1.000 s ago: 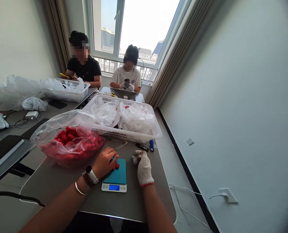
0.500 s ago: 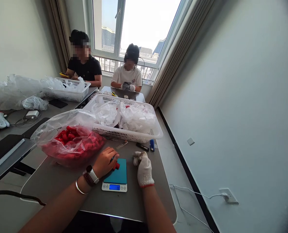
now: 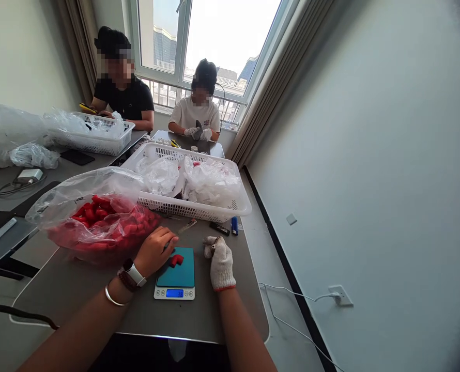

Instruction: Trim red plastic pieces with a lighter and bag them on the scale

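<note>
A red elbow pipe fitting (image 3: pixel 176 260) lies on the teal plate of a small digital kitchen scale (image 3: pixel 174 281), whose blue display is lit. My left hand (image 3: pixel 156 250), bare, is at the scale's upper left side, its fingers loosely stretched out and apart from the fitting. To the right of the scale, my right hand (image 3: pixel 219 261) wears a white knit glove and is closed. A small shiny bit shows between its thumb and fingers, too small to name. Behind my left hand a clear plastic bag (image 3: pixel 109 181) holds many more red fittings.
A white plastic basket (image 3: pixel 199 211) with crumpled clear bags spans the table's far end. Before it lie a black marker-like item (image 3: pixel 219 229) and a blue lighter-like item (image 3: pixel 234 226). Another bag-filled basket (image 3: pixel 106 142) stands on the left table. Two people sit by the window.
My left hand has drawn back leftward off the red elbow fitting, which now lies uncovered on the scale. The camera view has shifted slightly; my right hand keeps its closed pose.
</note>
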Motion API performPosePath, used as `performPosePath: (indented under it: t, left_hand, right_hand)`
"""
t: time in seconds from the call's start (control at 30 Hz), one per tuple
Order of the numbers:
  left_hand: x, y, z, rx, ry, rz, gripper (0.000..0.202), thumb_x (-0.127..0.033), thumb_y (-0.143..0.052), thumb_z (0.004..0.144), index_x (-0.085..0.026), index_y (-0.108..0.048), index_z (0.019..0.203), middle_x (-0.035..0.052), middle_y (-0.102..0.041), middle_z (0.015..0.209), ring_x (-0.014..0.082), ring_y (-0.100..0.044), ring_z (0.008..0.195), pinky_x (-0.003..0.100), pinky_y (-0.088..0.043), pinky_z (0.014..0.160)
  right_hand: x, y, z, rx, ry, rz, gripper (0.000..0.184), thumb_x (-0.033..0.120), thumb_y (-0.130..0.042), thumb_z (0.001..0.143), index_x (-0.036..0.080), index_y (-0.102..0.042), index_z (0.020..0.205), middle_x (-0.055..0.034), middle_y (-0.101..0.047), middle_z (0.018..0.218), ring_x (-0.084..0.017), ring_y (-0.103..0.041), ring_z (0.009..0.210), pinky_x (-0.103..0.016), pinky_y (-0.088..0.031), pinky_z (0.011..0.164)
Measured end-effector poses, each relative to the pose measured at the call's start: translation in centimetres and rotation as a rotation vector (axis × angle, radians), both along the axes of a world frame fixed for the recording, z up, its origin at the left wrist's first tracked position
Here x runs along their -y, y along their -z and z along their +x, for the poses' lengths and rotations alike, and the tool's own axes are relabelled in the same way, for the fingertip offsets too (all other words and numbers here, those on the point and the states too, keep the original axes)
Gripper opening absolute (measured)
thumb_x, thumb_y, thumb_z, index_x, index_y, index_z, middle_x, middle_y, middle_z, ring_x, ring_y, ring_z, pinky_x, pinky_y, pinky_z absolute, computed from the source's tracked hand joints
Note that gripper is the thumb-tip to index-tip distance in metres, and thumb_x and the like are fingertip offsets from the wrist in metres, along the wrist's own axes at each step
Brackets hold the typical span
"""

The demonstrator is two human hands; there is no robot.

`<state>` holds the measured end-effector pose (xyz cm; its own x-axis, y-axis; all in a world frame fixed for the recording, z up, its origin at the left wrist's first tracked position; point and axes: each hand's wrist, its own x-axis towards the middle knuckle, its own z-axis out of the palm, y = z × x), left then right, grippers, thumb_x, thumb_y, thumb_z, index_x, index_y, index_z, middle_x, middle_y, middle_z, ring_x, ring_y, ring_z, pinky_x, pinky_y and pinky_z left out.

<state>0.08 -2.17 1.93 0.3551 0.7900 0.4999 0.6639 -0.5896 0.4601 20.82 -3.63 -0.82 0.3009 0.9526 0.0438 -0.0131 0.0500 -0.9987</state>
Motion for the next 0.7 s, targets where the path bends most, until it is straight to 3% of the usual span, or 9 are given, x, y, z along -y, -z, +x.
performPosePath:
  t: [0.2,0.33,0.47,0.57,0.7]
  left_hand:
    - [-0.2,-0.4,-0.2,-0.075,0.025,-0.032,0.031,-0.029,-0.040,0.099,-0.018,-0.061,0.078,0.0047,-0.059,0.078,0.0216,-0.056,0.079,0.036,-0.046,0.075]
    - [0.0,-0.9,-0.3,-0.068,0.096,-0.080,0.026,-0.027,-0.042,0.098,-0.016,-0.065,0.093,0.0063,-0.061,0.090,0.0208,-0.056,0.087,0.034,-0.046,0.080]
    - [0.3,-1.1,-0.3,-0.096,0.203,-0.121,0.025,-0.024,-0.045,0.096,-0.017,-0.067,0.088,0.0055,-0.061,0.087,0.0194,-0.056,0.084,0.032,-0.046,0.078]
    - [0.5,-1.3,-0.2,-0.170,0.261,-0.138,0.019,-0.025,-0.052,0.093,-0.017,-0.067,0.084,0.0051,-0.061,0.086,0.0193,-0.056,0.083,0.031,-0.045,0.076]
    - [0.9,-1.5,0.0,-0.301,0.248,-0.116,0.012,-0.026,-0.060,0.086,-0.017,-0.066,0.083,0.0051,-0.060,0.085,0.0204,-0.054,0.081,0.032,-0.044,0.073]
  right_hand:
    - [0.2,-0.2,0.1,-0.009,-0.025,0.012,0.059,0.059,-0.033,0.091,0.011,-0.065,0.084,0.0023,-0.049,0.050,-0.011,-0.042,0.049,-0.024,-0.033,0.051]
    - [0.0,0.1,0.3,0.019,-0.056,0.035,0.057,0.058,-0.032,0.092,0.012,-0.064,0.082,0.0024,-0.048,0.052,-0.011,-0.042,0.050,-0.024,-0.034,0.051]
    - [-0.4,0.9,0.6,0.097,-0.119,0.080,0.051,0.052,-0.033,0.092,0.014,-0.064,0.080,0.0033,-0.046,0.053,-0.010,-0.040,0.049,-0.023,-0.033,0.051]
    - [-0.6,1.3,0.6,0.137,-0.123,0.112,0.051,0.050,-0.030,0.093,0.013,-0.065,0.085,0.0037,-0.045,0.053,-0.010,-0.039,0.049,-0.023,-0.033,0.050]
    - [-0.6,1.2,0.5,0.228,-0.113,0.137,0.055,0.047,-0.024,0.096,0.012,-0.065,0.103,0.0053,-0.042,0.051,-0.010,-0.039,0.049,-0.024,-0.039,0.057]
